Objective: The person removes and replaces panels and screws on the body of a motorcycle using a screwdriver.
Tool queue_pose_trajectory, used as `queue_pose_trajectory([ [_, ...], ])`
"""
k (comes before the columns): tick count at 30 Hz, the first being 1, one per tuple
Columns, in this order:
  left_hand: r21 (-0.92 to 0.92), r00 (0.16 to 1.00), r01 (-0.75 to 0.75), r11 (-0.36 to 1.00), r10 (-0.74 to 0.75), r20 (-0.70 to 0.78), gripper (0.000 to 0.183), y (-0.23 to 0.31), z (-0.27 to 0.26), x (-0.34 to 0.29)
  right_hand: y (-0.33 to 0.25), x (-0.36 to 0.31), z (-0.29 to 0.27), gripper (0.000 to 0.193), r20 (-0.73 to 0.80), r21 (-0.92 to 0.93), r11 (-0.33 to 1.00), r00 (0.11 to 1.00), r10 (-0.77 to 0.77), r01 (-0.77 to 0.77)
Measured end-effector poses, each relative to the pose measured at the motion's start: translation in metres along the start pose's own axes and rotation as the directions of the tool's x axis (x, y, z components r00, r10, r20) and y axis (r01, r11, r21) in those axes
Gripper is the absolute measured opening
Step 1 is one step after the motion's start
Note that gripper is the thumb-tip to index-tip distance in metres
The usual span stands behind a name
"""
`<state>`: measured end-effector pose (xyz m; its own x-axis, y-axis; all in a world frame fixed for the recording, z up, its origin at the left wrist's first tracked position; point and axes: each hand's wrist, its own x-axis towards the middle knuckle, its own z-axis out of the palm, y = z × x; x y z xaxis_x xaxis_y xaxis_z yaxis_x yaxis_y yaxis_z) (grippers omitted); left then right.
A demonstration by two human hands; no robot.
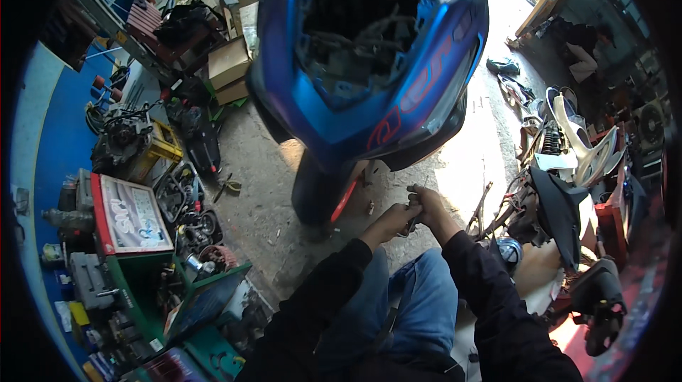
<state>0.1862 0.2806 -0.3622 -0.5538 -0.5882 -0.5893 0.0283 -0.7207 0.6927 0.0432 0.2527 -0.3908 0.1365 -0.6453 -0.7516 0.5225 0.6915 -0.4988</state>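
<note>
Close together above my jeans-clad lap (423, 289), my two hands meet in front of the scooter. My left hand (391, 224) is closed, its fingers against a small dark metallic object (410, 226) at my right hand's palm side. My right hand (433, 210) is also closed, with its fingertips bunched near the left ones. A thin shaft seems to rise above them, but the object's kind is too small to make out. Just beyond stands a scooter front with a blue-purple body panel (330, 130), opened at the top, and a dark front wheel (318, 190).
At left lie a green toolbox (138, 289), a red-framed sign board (131, 211), an engine (124, 137) and a yellow crate (160, 151). Cardboard boxes (229, 69) stand behind. Loose scooter panels (579, 133) crowd the right, where another person (584, 48) appears farther back.
</note>
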Motion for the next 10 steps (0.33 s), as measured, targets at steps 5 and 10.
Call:
queue_pose_trajectory([
  [5,0.112,0.999,0.046,0.993,-0.044,-0.013,0.036,0.065,0.023,-0.087,-0.023,-0.091,0.058,0.015,-0.117,0.025,0.998,0.991,0.061,-0.058],
  [10,0.326,0.997,-0.061,0.943,0.075,-0.033,0.039,0.102,0.031,-0.140,-0.083,-0.193,0.146,0.023,-0.155,-0.199,0.978,0.987,0.037,-0.068],
])
